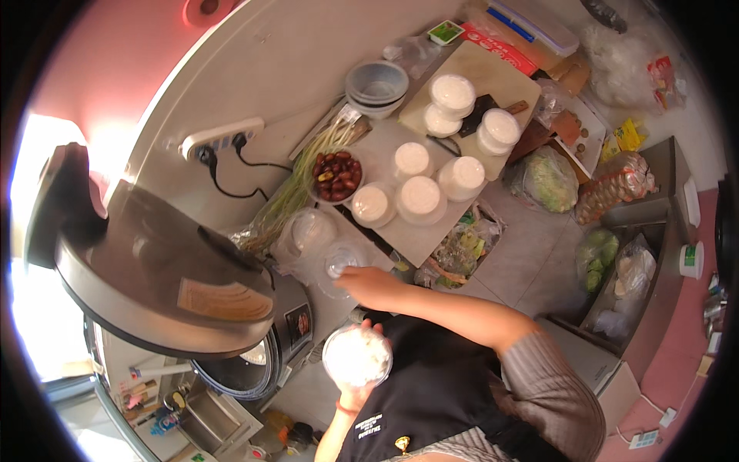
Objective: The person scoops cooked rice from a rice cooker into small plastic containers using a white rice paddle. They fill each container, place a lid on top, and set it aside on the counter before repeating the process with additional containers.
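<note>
My left hand [355,392] holds a round clear plastic tub [358,355] filled with white food that looks like cooked rice; glare washes out its detail. The tub is uncovered, in front of my black apron. My right hand [369,287] reaches across to the clear plastic lids [342,260] on the counter, with its fingertips pinched at a lid's edge. Beside them lie more clear round lids [312,231] in a thin plastic bag. Several filled, lidded tubs [421,199] stand on the grey board beyond, some stacked in twos.
A large rice cooker with its lid [167,277] raised is at left. Behind the lids are a bowl of red dates [336,176], green onions [283,202] and stacked grey bowls [376,86]. A cutting board [491,69] bears a cleaver [478,115]. A scrap bin [462,248] stands below the counter edge.
</note>
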### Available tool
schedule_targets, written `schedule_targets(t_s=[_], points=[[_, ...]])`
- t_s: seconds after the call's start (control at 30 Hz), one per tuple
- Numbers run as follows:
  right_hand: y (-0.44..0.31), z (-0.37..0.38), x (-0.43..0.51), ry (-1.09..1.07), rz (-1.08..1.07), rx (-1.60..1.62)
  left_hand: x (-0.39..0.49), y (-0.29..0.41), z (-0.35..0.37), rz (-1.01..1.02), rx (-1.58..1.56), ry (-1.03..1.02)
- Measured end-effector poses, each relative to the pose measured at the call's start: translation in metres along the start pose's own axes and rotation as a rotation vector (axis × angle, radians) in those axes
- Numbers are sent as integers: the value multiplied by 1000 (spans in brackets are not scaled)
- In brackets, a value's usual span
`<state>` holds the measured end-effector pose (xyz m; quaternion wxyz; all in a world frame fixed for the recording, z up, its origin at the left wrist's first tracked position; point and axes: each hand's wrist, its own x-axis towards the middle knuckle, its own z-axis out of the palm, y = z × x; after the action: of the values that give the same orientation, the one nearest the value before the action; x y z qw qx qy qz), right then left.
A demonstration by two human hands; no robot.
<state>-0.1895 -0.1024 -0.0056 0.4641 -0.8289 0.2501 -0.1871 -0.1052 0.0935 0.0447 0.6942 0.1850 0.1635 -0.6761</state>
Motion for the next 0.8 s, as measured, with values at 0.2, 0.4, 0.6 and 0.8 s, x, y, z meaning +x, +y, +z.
schedule_targets(t_s=[0.2,0.4,0.6,0.8], points=[[72,77,62,32,-63,-789,-16,6,7,132,-131,160],[68,79,59,128,-48,-692,-20,0,21,213,-42,230],[21,-48,-9,601,-198,-546,-18,12,17,122,-143,184],[63,-129,-81,750,269,-585,-10,17,4,56,-123,61]])
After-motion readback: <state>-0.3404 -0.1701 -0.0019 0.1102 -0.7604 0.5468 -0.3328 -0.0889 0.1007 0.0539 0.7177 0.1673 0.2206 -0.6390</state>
